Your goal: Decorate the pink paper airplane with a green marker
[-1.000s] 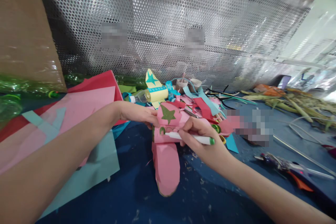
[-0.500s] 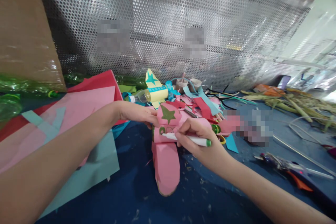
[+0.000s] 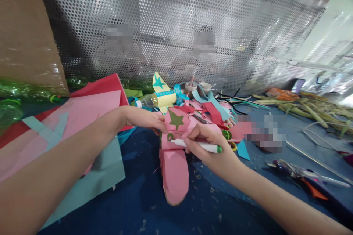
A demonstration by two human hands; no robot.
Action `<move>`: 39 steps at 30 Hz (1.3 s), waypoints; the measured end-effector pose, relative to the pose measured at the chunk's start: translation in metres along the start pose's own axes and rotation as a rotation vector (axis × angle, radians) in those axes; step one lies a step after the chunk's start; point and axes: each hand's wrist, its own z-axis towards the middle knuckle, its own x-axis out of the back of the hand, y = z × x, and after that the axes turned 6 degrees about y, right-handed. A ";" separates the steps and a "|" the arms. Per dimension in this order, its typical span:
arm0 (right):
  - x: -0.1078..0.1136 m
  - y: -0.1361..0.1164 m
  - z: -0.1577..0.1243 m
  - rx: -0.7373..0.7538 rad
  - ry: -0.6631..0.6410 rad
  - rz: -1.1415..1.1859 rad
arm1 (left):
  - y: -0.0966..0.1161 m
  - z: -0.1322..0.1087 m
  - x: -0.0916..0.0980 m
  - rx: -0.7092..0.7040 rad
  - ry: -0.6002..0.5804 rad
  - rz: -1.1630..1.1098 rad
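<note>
A bottle craft wrapped in pink paper, shaped like a plane [image 3: 175, 172], lies across the blue surface in front of me. One rounded wing points toward me; the other carries a dark green star [image 3: 176, 119]. My left hand [image 3: 149, 119] grips the craft's left end, its fingertips partly hidden behind the paper. In my right hand [image 3: 208, 141] is a white marker with a green end [image 3: 205, 146]. The marker's tip touches the pink body beside small green ring shapes [image 3: 170, 137].
Pink, red and light-blue paper sheets [image 3: 110, 161] lie at left. Behind the craft are a yellow-papered bottle plane [image 3: 165, 98] and coloured scraps [image 3: 213, 112]. A glue gun [image 3: 306, 176] rests at right, near dried leaves [image 3: 314, 110]. A perforated silvery screen [image 3: 171, 18] stands behind.
Both hands and the craft look almost unmoved. The marker's tip stays at the same spot by the green rings.
</note>
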 end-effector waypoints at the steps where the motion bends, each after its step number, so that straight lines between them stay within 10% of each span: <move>1: 0.000 0.000 0.000 -0.005 0.005 0.001 | 0.000 0.000 0.000 -0.001 -0.003 -0.002; 39: 0.003 0.000 0.000 -0.047 0.022 -0.047 | -0.002 0.000 0.001 0.006 -0.016 -0.024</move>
